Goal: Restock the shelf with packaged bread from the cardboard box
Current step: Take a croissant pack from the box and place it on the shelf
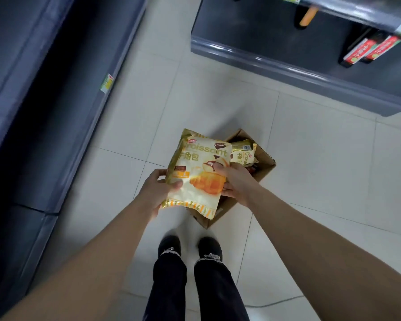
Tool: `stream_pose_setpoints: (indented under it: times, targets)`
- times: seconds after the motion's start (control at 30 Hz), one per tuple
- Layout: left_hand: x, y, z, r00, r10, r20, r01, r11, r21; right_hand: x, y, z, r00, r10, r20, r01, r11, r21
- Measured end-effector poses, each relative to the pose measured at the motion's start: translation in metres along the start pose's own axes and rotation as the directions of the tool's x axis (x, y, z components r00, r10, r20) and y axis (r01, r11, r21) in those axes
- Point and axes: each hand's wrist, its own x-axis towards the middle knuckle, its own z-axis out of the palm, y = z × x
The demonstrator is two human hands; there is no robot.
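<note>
The packaged bread, a gold-and-white croissant bag, is held flat and face up directly above the cardboard box. It covers the box's left and near corners, so it is judged to be at the lift-out stage and not yet on its way to a shelf. A two-handed hold suits the load. The bag is soft and air-filled, and support at opposite edges keeps it level and spares the contents from crushing. The left hand clamps the bag's lower left edge, with the thumb laid across the printed face and the fingers wrapped behind. The right hand clamps the right edge, with the thumb pressed on the face beside the chocolate picture and the fingers curled underneath. The hands are apart, separated by the width of the bag. Both forearms extend forward and down from the lower corners of the view, and both wrists are close to straight. The box stands open on the tiled floor, just ahead of the person's shoes. A second croissant bag lies inside it against the far right wall, so stock is left to move. A dark shelf unit with a price label on its front edge runs along the left. Another shelf stands ahead to the right and carries red packages near its right end. The frame does not show which shelf receives the bread. The next move is judged to call for raising the bag clear of the box walls before turning.
</note>
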Motion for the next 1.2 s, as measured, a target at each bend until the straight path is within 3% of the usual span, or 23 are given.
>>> stream_pose_setpoints:
  times: [0.2, 0.3, 0.47, 0.67, 0.83, 1.0, 1.1, 1.2]
  targets:
    - [-0.065, 0.048, -0.026, 0.999, 0.042, 0.027, -0.043, 0.998, 0.041, -0.063, -0.06, 0.024, 0.978, -0.209, 0.006, 0.208, 0.973, -0.101]
    - [-0.099, 0.081, -0.037, 0.987, 0.159, 0.014, -0.158, 0.986, -0.05, -0.099, -0.094, 0.036, 0.951, -0.299, 0.08, 0.308, 0.938, -0.156]
    - [-0.156, 0.141, -0.049, 0.924, 0.346, -0.161, -0.375, 0.9, -0.221, -0.163, -0.144, 0.063, 0.882, -0.377, 0.284, 0.434, 0.883, -0.179]
    - [-0.213, 0.169, -0.081, 0.875, 0.37, -0.312, -0.457, 0.843, -0.283, -0.226, -0.186, 0.099, 0.788, -0.454, 0.417, 0.582, 0.771, -0.26]
    - [-0.258, 0.184, -0.104, 0.815, 0.373, -0.443, -0.561, 0.7, -0.442, -0.266, -0.211, 0.128, 0.768, -0.502, 0.397, 0.621, 0.736, -0.271]
    - [-0.311, 0.203, -0.121, 0.735, 0.407, -0.542, -0.675, 0.509, -0.534, -0.295, -0.227, 0.145, 0.768, -0.422, 0.481, 0.6, 0.737, -0.311]
    - [-0.342, 0.212, -0.139, 0.714, 0.409, -0.569, -0.7, 0.443, -0.56, -0.317, -0.242, 0.164, 0.712, -0.42, 0.562, 0.606, 0.772, -0.191]
    - [-0.379, 0.223, -0.157, 0.679, 0.408, -0.611, -0.734, 0.407, -0.544, -0.347, -0.261, 0.188, 0.638, -0.484, 0.599, 0.671, 0.732, -0.123]
